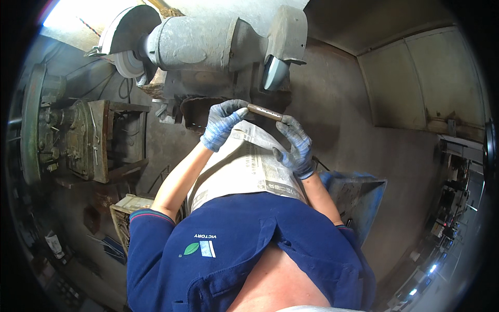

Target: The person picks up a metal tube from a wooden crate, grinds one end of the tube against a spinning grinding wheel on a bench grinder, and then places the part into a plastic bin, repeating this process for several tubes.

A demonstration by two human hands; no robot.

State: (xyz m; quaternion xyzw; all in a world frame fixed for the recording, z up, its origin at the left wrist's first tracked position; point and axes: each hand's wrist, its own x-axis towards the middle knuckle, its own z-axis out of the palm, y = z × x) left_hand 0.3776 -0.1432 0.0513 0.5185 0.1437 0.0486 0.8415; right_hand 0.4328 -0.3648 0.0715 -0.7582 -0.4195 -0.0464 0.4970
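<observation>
A short, narrow brown bar (pixel 265 112) with a row of small light marks is held out level in front of me, above my lap. My gloved left hand (pixel 222 125) pinches its left end between thumb and fingers. At the bar's right end, the fingertips of my gloved right hand (pixel 297 146) touch it, while the thumb stands apart and the palm is not wrapped round it. Beyond the bar is a grey double-ended grinder (pixel 195 44). Its right wheel (pixel 276 74) shows below the guard; a pale wheel (pixel 129 64) is on the left.
Printed newspaper (pixel 244 166) covers my lap. A blue-edged metal bin (pixel 358 195) stands close to my right, and a crate (pixel 125 210) to my left. Farther left is a heavy green machine (pixel 78 138) on a frame. Several cabinet-like panels (pixel 421 80) stand at the far right.
</observation>
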